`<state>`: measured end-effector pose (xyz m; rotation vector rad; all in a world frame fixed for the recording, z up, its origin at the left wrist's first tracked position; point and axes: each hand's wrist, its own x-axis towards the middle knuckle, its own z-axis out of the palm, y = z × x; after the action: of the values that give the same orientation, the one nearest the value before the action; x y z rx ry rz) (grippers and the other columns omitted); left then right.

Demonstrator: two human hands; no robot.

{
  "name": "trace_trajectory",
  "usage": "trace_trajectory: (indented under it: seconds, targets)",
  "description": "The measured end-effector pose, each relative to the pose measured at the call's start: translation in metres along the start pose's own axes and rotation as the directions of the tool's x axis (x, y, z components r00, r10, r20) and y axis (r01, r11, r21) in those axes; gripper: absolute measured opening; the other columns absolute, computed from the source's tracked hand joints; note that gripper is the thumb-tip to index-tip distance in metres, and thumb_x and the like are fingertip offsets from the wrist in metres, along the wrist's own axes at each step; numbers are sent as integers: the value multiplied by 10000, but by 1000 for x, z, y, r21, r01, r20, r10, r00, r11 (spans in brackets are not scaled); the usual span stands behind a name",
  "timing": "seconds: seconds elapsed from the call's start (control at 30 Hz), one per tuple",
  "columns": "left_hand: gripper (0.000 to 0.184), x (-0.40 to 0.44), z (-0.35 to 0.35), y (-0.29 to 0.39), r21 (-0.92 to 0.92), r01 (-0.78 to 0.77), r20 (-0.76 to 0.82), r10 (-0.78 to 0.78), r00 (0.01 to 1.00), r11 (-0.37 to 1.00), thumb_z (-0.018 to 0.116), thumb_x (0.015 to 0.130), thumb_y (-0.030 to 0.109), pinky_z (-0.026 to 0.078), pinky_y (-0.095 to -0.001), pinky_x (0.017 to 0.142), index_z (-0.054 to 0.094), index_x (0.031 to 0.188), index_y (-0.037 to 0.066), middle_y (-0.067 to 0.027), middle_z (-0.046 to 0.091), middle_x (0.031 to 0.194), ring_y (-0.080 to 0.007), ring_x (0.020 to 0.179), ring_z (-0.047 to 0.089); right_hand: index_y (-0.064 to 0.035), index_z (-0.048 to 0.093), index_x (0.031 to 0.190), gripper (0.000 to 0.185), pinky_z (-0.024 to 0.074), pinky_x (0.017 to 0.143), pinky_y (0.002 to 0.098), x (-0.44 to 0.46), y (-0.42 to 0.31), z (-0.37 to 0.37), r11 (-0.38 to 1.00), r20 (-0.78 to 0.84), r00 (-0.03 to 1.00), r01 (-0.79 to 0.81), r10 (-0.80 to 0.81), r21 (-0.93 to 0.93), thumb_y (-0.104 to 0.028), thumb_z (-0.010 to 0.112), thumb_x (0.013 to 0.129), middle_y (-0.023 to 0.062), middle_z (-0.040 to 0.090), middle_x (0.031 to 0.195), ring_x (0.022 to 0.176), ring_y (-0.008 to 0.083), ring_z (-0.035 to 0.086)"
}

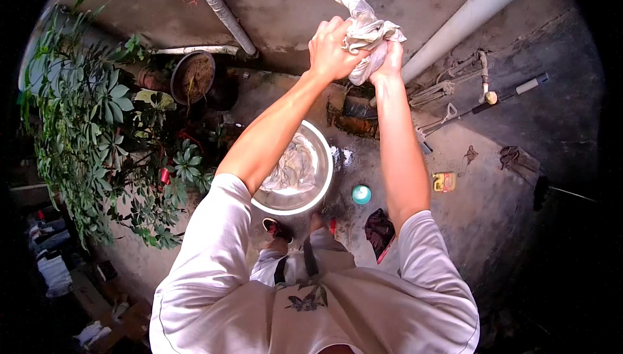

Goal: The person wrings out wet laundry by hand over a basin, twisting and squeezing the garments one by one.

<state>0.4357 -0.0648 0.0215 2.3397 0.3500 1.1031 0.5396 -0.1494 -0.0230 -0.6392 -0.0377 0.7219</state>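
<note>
Both arms stretch out ahead of me, with a bunched, pale cloth (367, 31) held high between the hands. My left hand (332, 49) is closed, its fingers wrapped round the cloth's left side. From the right, my right hand (388, 62) grips the same cloth, its fingers partly hidden by the folds. One end of the cloth sticks up above the left knuckles. Below my left forearm stands a wide metal basin (329, 175), partly covered by that arm. More crumpled pale cloth (295, 164) lies inside it.
Leafy plants (110, 107) and a dark pot (193, 78) fill the left. A pale pipe (477, 16) slants along the wall. On the ground are a teal tub (361, 194), a dark bundle (379, 229), a yellow container (444, 182) and a long-handled tool (477, 109).
</note>
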Motion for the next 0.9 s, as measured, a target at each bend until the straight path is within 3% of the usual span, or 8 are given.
trace_trajectory:
  seconds: [0.2, 0.3, 0.4, 0.5, 0.8, 0.83, 0.87, 0.9]
  targets:
    - [426, -7, -4, -16, -34, 38, 50, -36, 998, 999, 806, 629, 340, 499, -426, 719, 678, 975, 127, -77, 593, 859, -298, 833, 592, -61, 491, 1272, 529, 350, 1066, 447, -25, 1, -14, 989, 72, 997, 47, -38, -137, -462, 479, 927, 96, 526, 1298, 1227, 250, 478]
    - [365, -18, -11, -28, -436, 300, 137, -267, 954, 848, 816, 725, 165, 509, -284, 813, 660, 1020, 17, -58, 700, 1001, -133, 904, 654, -51, 387, 1377, 793, 260, 1125, 454, -50, -9, -23, 994, 192, 975, -111, 108, 7, -648, 460, 861, 137, 463, 1390, 1311, 265, 415]
    - [410, -41, -24, -36, -488, 434, 251, -355, 901, 757, 824, 719, 150, 512, -287, 837, 645, 1054, -4, -58, 698, 1021, -128, 925, 647, -81, 348, 1414, 835, 287, 1091, 538, -54, 7, -35, 963, -89, 978, -203, 190, -179, -707, 395, 863, 165, 371, 1449, 1328, 319, 378]
    - [442, -73, -44, -37, -301, 272, 175, -227, 958, 914, 839, 614, 373, 487, -367, 780, 687, 914, 87, -76, 603, 892, -265, 857, 602, -80, 370, 1402, 867, 334, 1062, 546, -69, 40, -40, 929, 24, 945, -317, 328, -191, -745, 374, 846, 144, 399, 1430, 1306, 322, 395]
    - [514, -269, -100, -113, 127, 362, 314, -384, 868, 923, 810, 634, 300, 443, -406, 859, 640, 1066, 79, -112, 572, 983, -315, 957, 540, -153, 571, 1229, 578, 468, 947, 467, -150, 208, -114, 737, -4, 737, -676, 676, -34, -610, 468, 892, 80, 612, 1204, 1133, 248, 559]
    - [520, -293, -106, -120, 142, 350, 312, -378, 872, 926, 810, 637, 297, 445, -410, 860, 634, 1072, 74, -123, 559, 1007, -320, 980, 533, -169, 484, 1335, 538, 478, 943, 492, -155, 233, -150, 609, 203, 625, -780, 754, 142, -411, 629, 877, 87, 532, 1318, 1186, 251, 516]
    - [526, -316, -110, -130, 149, 328, 311, -359, 880, 933, 809, 640, 294, 447, -413, 860, 627, 1079, 69, -134, 547, 1030, -324, 1003, 525, -187, 344, 1412, 743, 481, 956, 488, -168, 287, -209, 673, 77, 675, -737, 734, 57, -96, 667, 749, 77, 420, 1399, 1221, 245, 473]
    - [543, -347, -110, -148, 118, 346, 337, -365, 868, 931, 786, 602, 244, 442, -429, 887, 622, 1088, 69, -138, 540, 1056, -337, 1033, 507, -200, 356, 1421, 708, 488, 935, 498, -174, 307, -223, 667, -20, 668, -742, 744, 64, -194, 662, 783, 80, 429, 1395, 1219, 253, 476]
